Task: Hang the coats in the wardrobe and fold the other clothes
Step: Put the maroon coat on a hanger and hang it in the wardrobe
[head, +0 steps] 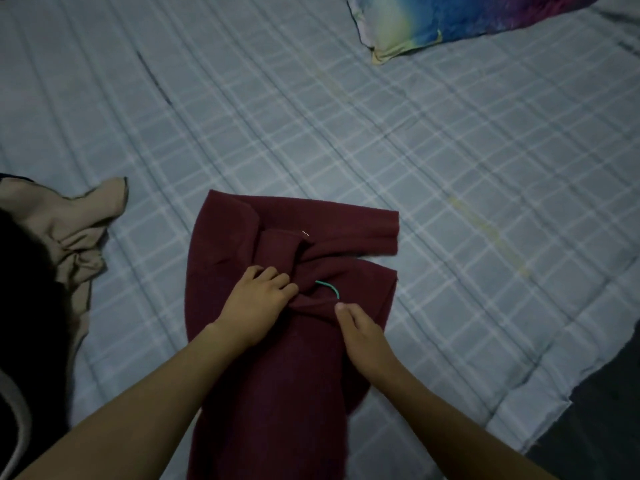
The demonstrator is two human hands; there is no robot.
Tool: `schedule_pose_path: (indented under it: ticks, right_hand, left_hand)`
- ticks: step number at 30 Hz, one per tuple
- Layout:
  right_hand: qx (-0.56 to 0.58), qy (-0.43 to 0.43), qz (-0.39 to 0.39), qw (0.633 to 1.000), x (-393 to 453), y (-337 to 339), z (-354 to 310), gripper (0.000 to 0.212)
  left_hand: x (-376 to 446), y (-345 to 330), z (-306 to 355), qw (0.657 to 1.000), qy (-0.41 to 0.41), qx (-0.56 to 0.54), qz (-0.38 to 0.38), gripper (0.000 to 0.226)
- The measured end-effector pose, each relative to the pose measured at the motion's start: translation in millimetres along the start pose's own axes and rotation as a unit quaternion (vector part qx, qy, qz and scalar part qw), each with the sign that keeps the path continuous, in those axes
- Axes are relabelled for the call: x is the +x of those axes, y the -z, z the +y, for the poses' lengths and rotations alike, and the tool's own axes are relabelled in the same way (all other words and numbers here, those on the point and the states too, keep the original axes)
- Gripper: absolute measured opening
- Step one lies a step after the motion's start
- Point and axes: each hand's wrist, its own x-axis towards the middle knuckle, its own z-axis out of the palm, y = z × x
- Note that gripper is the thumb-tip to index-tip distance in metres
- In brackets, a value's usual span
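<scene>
A dark red coat (277,375) lies on the checked bed sheet (311,116), its sleeves spread toward the far side. The green hook of a hanger (329,288) pokes out at the collar; the rest of the hanger is hidden inside the cloth. My left hand (258,301) grips bunched collar fabric just left of the hook, fingers curled. My right hand (360,332) pinches a fold of the coat just below and right of the hook.
A beige garment (65,233) lies crumpled at the left edge, beside a dark mass. A colourful pillow (450,19) sits at the far right. The bed's edge and dark floor (606,410) are at the lower right.
</scene>
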Motion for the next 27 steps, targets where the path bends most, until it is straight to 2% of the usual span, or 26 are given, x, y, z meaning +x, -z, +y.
schedule_pose_path:
  ticks: [2, 5, 9, 12, 13, 14, 17, 19, 22, 25, 27]
  right_hand:
    - [0.002, -0.022, 0.005, 1.000, 3, 0, -10, 0.034]
    - [0.017, -0.072, -0.030, 0.997, 14, -6, -16, 0.039]
    - [0.124, -0.114, -0.062, 0.984, 21, -16, -21, 0.058]
    - [0.163, -0.107, -0.019, 0.981, 22, -19, -24, 0.081]
    - [0.180, -0.112, 0.003, 0.977, 23, -20, -25, 0.082]
    - [0.208, -0.122, 0.022, 0.970, 24, -19, -26, 0.076]
    - [0.277, -0.137, 0.038, 0.950, 24, -17, -30, 0.028]
    - [0.257, -0.098, 0.047, 0.960, 20, -15, -36, 0.011]
    - [0.190, 0.006, 0.064, 0.980, 10, -11, -53, 0.015]
    - [0.119, 0.109, 0.030, 0.986, -11, -8, -76, 0.016]
    - [0.085, 0.159, 0.003, 0.984, -26, -10, -91, 0.015]
  left_hand:
    - [-13, 0, -5, 0.999, 0.009, -0.011, 0.034, 0.028]
    - [-31, -7, -10, 0.998, 0.010, -0.030, 0.059, 0.029]
    - [-47, -15, -8, 0.996, 0.034, -0.045, 0.063, 0.042]
    - [-54, -8, 2, 0.989, 0.089, -0.082, 0.081, 0.064]
    - [-56, -3, 4, 0.985, 0.107, -0.100, 0.088, 0.067]
    - [-57, 3, 7, 0.980, 0.125, -0.119, 0.096, 0.067]
    - [-62, 23, 16, 0.957, 0.180, -0.183, 0.136, 0.051]
    - [-65, 35, 25, 0.929, 0.227, -0.239, 0.170, 0.033]
    - [-70, 51, 39, 0.886, 0.276, -0.318, 0.196, 0.018]
    - [-76, 64, 52, 0.863, 0.285, -0.371, 0.190, 0.018]
    - [-84, 74, 61, 0.853, 0.300, -0.380, 0.197, 0.029]
